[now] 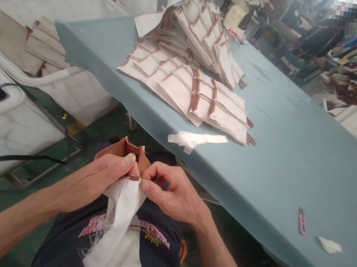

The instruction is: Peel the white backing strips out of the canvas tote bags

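Observation:
Over my lap, a sewn piece of white and brown fabric (121,206) hangs down, with loose threads trailing at its lower left. My left hand (111,170) pinches its upper edge, thumb on top, beside a small brown tab. Close by on the right, my right hand (171,192) grips the same edge between thumb and forefinger. Behind the fingers a folded brown part (123,149) of the piece stands up. On the table edge ahead lie several white strips (194,140).
Stacks of cream pieces with brown trim (186,89) lie on the blue-covered table (282,170). Pink-handled thread snips (302,221) and a white scrap (329,245) are at the right. White bins (82,93) stand at the left. A person (319,41) is in the background.

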`<state>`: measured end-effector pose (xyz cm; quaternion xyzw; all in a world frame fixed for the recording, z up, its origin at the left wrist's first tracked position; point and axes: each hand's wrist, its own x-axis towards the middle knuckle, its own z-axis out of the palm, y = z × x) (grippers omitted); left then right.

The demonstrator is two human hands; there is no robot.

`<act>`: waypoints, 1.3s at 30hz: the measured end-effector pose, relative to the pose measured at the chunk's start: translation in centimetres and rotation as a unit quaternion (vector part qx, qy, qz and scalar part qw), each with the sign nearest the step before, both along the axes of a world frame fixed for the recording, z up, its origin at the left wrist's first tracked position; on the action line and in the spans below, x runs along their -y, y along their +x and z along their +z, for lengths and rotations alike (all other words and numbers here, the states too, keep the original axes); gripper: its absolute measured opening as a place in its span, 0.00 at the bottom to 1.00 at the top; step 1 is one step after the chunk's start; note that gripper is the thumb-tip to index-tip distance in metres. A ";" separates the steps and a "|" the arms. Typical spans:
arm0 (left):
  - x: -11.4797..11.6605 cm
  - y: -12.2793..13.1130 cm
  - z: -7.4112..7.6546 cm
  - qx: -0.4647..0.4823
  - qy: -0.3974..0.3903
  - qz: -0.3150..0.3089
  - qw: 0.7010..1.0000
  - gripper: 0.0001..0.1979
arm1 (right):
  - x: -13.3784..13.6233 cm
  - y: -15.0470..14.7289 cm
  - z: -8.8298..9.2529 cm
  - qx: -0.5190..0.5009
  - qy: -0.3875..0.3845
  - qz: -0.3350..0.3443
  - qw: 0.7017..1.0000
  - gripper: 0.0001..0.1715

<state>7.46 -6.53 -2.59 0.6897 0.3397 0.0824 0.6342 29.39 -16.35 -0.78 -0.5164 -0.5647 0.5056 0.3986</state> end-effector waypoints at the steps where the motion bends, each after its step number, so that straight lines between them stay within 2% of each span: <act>1: 0.0 0.1 0.0 0.000 0.004 0.005 1.000 0.34 | 0.0 0.0 -0.1 0.001 -0.005 0.000 1.000 0.11; 4: 0.0 0.5 0.0 0.018 0.006 -0.002 1.000 0.34 | -0.2 0.0 -0.4 0.000 -0.026 -0.004 1.000 0.12; 8: 0.0 1.2 0.0 0.048 -0.046 -0.024 0.997 0.33 | -0.5 -0.1 -1.5 -0.014 -0.059 -0.008 0.998 0.13; 13: 0.6 1.8 -0.5 0.003 -0.133 0.042 0.990 0.30 | -0.5 -0.6 -3.6 -0.026 -0.098 -0.026 0.994 0.16; 17: 0.9 1.8 -1.0 -0.013 -0.158 0.068 0.985 0.31 | -0.4 -1.1 -4.6 -0.040 -0.102 -0.041 0.993 0.17; 29: 1.3 1.6 -1.9 0.002 -0.199 0.101 0.975 0.30 | -0.4 -1.6 -5.2 -0.063 -0.118 -0.062 0.989 0.24; 39: 1.6 1.7 -2.2 0.001 -0.217 0.116 0.969 0.32 | -0.3 -1.9 -5.8 -0.069 -0.123 -0.066 0.988 0.20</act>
